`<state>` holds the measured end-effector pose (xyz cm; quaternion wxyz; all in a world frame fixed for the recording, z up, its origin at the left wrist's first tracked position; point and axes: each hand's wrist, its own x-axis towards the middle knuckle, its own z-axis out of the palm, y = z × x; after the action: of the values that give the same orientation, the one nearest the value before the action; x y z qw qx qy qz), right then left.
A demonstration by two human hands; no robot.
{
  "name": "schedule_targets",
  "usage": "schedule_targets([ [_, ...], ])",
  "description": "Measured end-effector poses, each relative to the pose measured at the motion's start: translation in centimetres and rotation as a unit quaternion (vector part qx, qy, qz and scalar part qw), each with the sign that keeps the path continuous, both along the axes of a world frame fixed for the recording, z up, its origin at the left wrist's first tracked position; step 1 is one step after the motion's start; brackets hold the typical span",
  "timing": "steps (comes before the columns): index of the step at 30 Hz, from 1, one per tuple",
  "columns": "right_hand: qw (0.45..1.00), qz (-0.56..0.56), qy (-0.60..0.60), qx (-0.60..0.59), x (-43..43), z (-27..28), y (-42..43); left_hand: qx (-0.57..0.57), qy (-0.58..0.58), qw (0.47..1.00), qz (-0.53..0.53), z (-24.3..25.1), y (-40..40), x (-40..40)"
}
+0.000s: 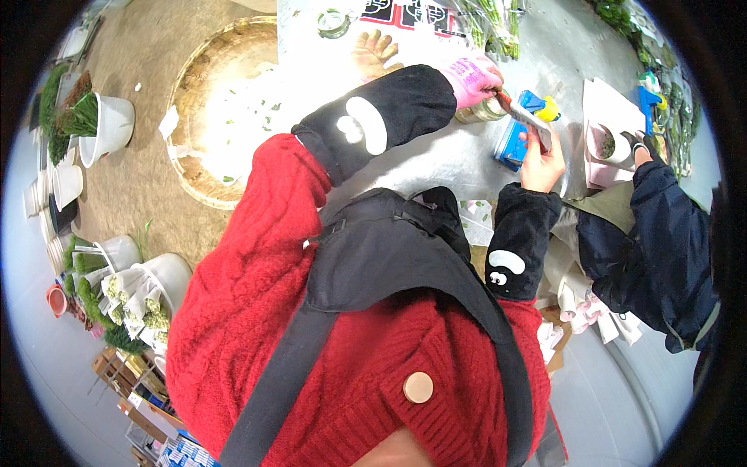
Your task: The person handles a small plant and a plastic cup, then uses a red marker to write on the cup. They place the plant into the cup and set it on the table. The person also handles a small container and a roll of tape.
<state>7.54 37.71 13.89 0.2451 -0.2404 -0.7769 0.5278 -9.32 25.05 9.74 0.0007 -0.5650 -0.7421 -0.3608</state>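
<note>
My left hand point(474, 79), in a pink work glove, grips the red end of a thin flat object point(534, 121) seen edge-on; I cannot tell what it is. My bare right hand point(541, 163) holds its other end. Just below it, a blue tape dispenser point(513, 145) with a yellow part stands on the metal table point(408, 152). A roll of clear tape or a glass jar point(487, 111) lies under my left hand, partly hidden. A stained work glove point(373, 53), palm up, lies left of my left hand.
A co-worker's gloved hand point(639, 146) is at the right by a white container point(607, 143) on paper sheets. Bundled green stems point(508, 29) lie at the far edge. A round wooden tray point(192, 76) and white buckets of plants point(114, 125) are at the left.
</note>
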Motion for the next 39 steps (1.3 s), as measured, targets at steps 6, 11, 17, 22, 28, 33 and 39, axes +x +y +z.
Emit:
schedule_targets([
  [6,1.0,0.013,-0.006,-0.016,0.1,-0.1,0.0,-0.004,-0.016,1.0,-0.011,0.1,0.0,0.0],
  [11,0.996,-0.032,-0.079,-0.03,-0.2,0.1,-0.1,-0.002,-0.011,1.0,0.006,-0.1,-0.1,-0.1],
  [17,0.995,-0.05,-0.088,-0.004,-0.2,0.1,-0.3,-0.005,-0.004,1.0,0.011,-0.3,0.0,-0.2],
  [22,0.999,-0.015,-0.02,-0.046,-0.1,-0.3,0.0,-0.009,-0.018,1.0,0.013,-0.3,-0.2,-0.3],
  [28,0.996,-0.011,-0.022,0.087,0.2,-0.6,0.4,-0.016,-0.032,0.999,0.021,-0.1,-0.1,-0.4],
  [33,0.992,-0.03,-0.074,0.093,0.2,0.1,0.0,-0.015,-0.028,0.999,0.031,-0.1,-0.1,-0.4],
  [39,0.996,-0.04,0.008,0.083,-0.2,0.3,-0.5,-0.009,-0.036,0.999,0.02,-0.4,0.0,-0.3],
])
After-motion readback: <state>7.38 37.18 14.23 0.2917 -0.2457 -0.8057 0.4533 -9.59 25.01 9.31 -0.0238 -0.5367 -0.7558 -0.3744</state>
